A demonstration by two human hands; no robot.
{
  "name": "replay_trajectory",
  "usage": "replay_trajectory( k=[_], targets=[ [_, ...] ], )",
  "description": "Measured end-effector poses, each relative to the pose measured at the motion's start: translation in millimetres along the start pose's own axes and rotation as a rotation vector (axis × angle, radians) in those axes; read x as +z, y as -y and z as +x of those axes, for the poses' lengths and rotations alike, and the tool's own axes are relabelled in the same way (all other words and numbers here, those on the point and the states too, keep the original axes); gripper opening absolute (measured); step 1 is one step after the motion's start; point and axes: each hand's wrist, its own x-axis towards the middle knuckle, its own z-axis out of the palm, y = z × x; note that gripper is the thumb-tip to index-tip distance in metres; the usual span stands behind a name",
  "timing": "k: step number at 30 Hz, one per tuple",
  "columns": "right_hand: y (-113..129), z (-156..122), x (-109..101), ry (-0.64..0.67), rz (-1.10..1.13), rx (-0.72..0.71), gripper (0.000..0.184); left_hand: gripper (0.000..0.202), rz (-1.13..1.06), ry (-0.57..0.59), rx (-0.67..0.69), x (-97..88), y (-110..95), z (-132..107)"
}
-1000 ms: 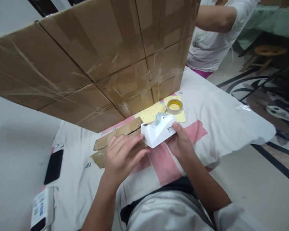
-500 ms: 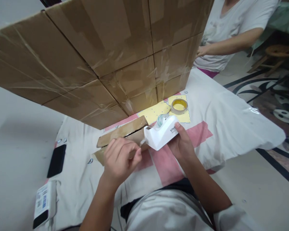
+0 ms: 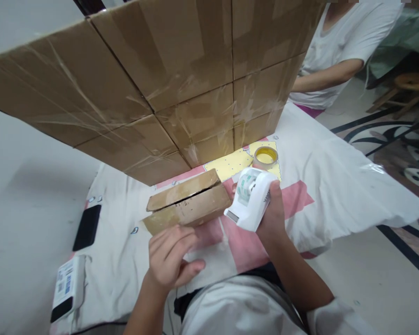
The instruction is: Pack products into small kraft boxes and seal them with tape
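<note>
My right hand (image 3: 274, 211) grips a white tape dispenser (image 3: 251, 197), tilted so its roll of clear tape faces up. My left hand (image 3: 171, 258) hovers low over the cloth with its fingers curled and pinched; a strip of clear tape may hang from them, too faint to make out. Between the two hands lies a small flat cardboard piece (image 3: 188, 204) on the cloth. A big wall of taped cardboard panels (image 3: 153, 79) stands upright just behind it.
A roll of tape (image 3: 265, 157) sits on a yellow sheet (image 3: 230, 164) on the white and pink cloth (image 3: 328, 186). A black phone (image 3: 87, 227) and a white device (image 3: 65, 287) lie at left. Another person in a white shirt (image 3: 345, 42) sits behind the panels at right.
My left hand pulled back from the dispenser toward me. My right hand turned the dispenser upward and shifted it slightly right. The other person's arm moved behind the panels.
</note>
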Motion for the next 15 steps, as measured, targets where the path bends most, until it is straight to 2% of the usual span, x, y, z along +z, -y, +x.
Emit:
replay_trajectory(
  k=[3, 5, 7, 10, 15],
  targets=[
    [3, -4, 3, 0.055, -0.002, -0.038, 0.058, 0.04, -0.258, -0.026, -0.338, 12.9, -9, -10],
    [5, -7, 7, 0.089, 0.018, -0.025, 0.059, 0.043, -0.434, 0.019, -0.552, 23.4, -17, -11],
    [7, -9, 11, 0.125, 0.066, 0.009, 0.058, 0.043, -0.604, 0.083, -0.692, 34.1, -24, -9],
    [9, -11, 19, 0.153, 0.142, 0.051, 0.053, 0.039, -0.768, 0.114, -0.782, 48.7, -31, -5],
    [12, -11, 25, 0.141, 0.241, 0.107, 0.05, 0.028, -0.857, 0.066, -0.753, 65.7, -39, -3]
  ],
)
